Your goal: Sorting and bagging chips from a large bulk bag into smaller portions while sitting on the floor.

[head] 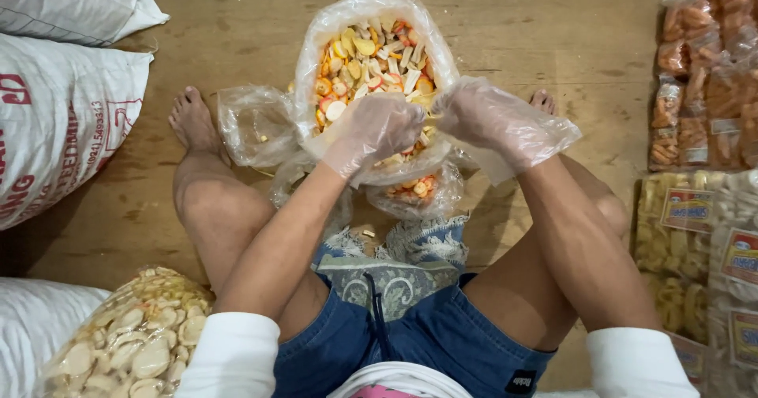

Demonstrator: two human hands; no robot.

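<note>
Both hands wear thin plastic gloves. The left hand (371,133) is curled over the near rim of the big bag (377,43) of mixed crackers, seemingly clutching some. The right hand (493,118) pinches that bag's edge just beside it. A small bag (414,193), part filled, lies directly under the left hand; an empty bag (257,125) lies left of it.

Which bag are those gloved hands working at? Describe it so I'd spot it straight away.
On the wooden floor, look between the seated person's bare feet. There stands an open clear bag, with both gloved hands at its near rim. Unlike the sealed packs at the right, it holds mixed orange, yellow and white snack pieces.
</note>
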